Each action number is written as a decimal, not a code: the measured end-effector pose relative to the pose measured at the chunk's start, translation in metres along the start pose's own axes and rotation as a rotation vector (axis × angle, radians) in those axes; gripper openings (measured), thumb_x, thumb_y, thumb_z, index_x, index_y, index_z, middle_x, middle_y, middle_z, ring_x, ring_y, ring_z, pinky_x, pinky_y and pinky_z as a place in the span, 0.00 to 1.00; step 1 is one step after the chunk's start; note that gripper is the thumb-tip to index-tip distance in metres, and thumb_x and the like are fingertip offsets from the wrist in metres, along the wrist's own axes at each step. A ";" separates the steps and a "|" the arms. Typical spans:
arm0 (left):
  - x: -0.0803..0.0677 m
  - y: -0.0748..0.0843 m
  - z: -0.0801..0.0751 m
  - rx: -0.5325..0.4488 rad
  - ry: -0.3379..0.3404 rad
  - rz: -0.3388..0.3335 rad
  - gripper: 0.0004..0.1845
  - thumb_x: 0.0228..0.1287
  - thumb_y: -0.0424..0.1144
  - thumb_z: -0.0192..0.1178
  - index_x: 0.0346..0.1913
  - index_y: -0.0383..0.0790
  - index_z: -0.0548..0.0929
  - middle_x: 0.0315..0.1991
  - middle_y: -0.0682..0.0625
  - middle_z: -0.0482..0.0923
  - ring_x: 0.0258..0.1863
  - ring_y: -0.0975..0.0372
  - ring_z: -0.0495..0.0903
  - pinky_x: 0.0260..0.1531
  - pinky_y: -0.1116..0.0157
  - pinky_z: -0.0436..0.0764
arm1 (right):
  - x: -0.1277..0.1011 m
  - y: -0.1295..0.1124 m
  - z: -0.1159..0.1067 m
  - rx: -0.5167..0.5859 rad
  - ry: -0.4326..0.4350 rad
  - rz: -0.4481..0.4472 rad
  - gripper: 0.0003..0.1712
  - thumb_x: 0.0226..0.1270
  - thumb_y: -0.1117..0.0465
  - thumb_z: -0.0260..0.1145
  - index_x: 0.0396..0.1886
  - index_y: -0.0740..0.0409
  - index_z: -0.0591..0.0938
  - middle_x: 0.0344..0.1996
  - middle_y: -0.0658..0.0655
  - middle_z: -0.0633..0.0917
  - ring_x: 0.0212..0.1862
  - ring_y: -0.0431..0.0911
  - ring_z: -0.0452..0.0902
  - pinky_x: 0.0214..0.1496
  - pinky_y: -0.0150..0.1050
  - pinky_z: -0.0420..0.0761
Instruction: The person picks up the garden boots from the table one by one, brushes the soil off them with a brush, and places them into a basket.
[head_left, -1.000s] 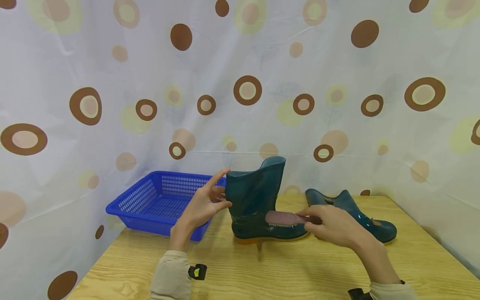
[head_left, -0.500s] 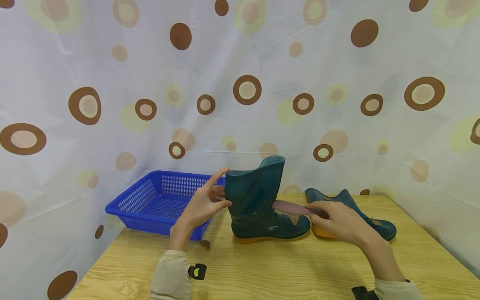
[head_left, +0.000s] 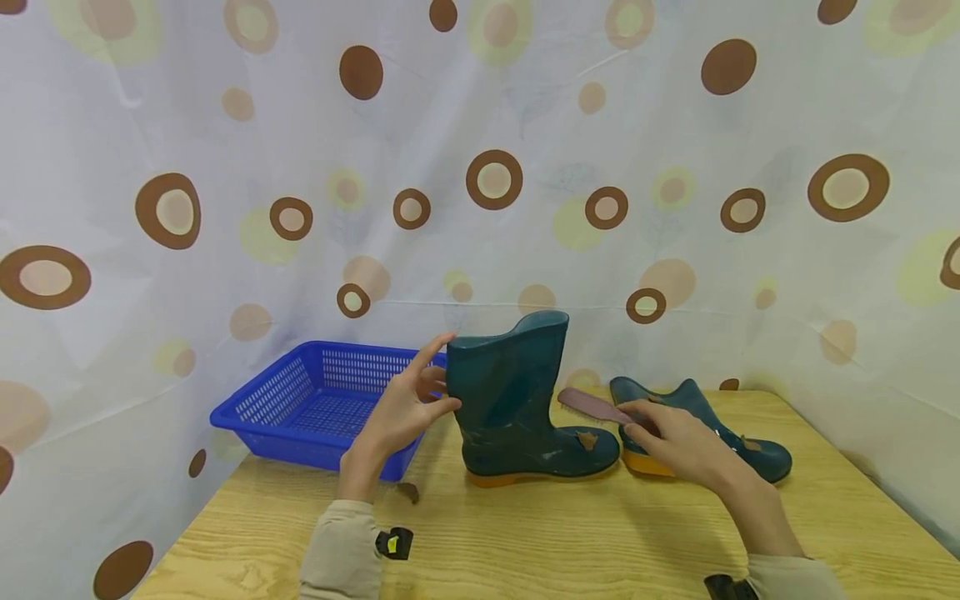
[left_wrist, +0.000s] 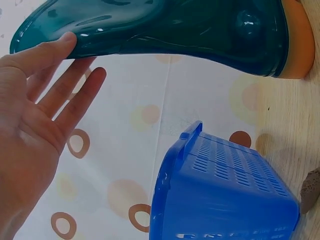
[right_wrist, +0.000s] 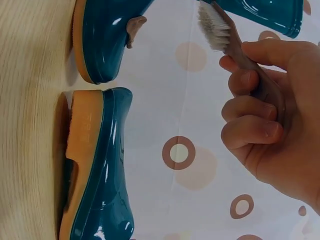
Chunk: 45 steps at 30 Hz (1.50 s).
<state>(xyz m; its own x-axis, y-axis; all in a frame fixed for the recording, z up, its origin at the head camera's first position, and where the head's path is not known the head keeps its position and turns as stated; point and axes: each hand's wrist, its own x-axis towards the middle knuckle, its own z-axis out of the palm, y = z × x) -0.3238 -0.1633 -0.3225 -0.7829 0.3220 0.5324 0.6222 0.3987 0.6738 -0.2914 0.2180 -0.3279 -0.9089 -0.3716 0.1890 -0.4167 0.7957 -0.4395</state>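
A teal rubber boot [head_left: 506, 404] with an orange sole stands upright on the table. My left hand [head_left: 401, 408] holds the boot's shaft at its back edge, thumb on the near side and index finger at the top rim. My right hand [head_left: 678, 442] grips the handle of a pinkish brush [head_left: 588, 406], just above and to the right of the boot's instep. In the right wrist view the brush's white bristles [right_wrist: 215, 27] show apart from the boot. A brown flake [head_left: 587, 440] sits on the boot's toe.
Behind my left hand is a blue perforated basket [head_left: 281, 450]. A low-cut teal rubber shoe [head_left: 765, 458] with brown bits on it stands at the right, partly behind my right hand. One brown piece [head_left: 408, 492] lies on the table [head_left: 525, 542] near the basket. A patterned curtain [head_left: 637, 108] hangs behind.
The brush has moved from the boot's side up and right, off the boot, uncovering the brown flake on the toe. A brown piece has dropped to the table near the basket.
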 end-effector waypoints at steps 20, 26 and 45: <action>0.002 -0.003 0.006 -0.003 0.004 0.036 0.48 0.62 0.31 0.68 0.76 0.69 0.55 0.45 0.48 0.85 0.44 0.57 0.84 0.44 0.64 0.86 | -0.009 0.018 0.039 0.174 -0.032 0.118 0.26 0.79 0.47 0.51 0.63 0.62 0.67 0.25 0.53 0.74 0.21 0.41 0.62 0.22 0.35 0.63; 0.000 -0.001 0.004 0.020 0.031 0.035 0.48 0.61 0.30 0.68 0.76 0.66 0.56 0.45 0.48 0.86 0.44 0.57 0.85 0.44 0.62 0.86 | -0.008 0.021 0.052 0.224 -0.033 0.105 0.26 0.78 0.49 0.53 0.62 0.64 0.68 0.26 0.53 0.72 0.22 0.41 0.61 0.23 0.34 0.63; -0.002 -0.002 0.005 -0.009 0.028 0.028 0.47 0.61 0.31 0.68 0.76 0.69 0.56 0.44 0.48 0.87 0.44 0.57 0.85 0.42 0.65 0.85 | -0.012 0.024 0.055 0.231 -0.036 0.149 0.21 0.78 0.56 0.55 0.62 0.63 0.68 0.24 0.53 0.69 0.21 0.43 0.59 0.22 0.34 0.61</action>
<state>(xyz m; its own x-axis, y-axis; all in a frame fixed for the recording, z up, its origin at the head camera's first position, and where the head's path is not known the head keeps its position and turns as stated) -0.3239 -0.1606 -0.3275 -0.7651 0.3091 0.5649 0.6438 0.3821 0.6629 -0.2899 0.2155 -0.3894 -0.9573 -0.2788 0.0772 -0.2603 0.7141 -0.6498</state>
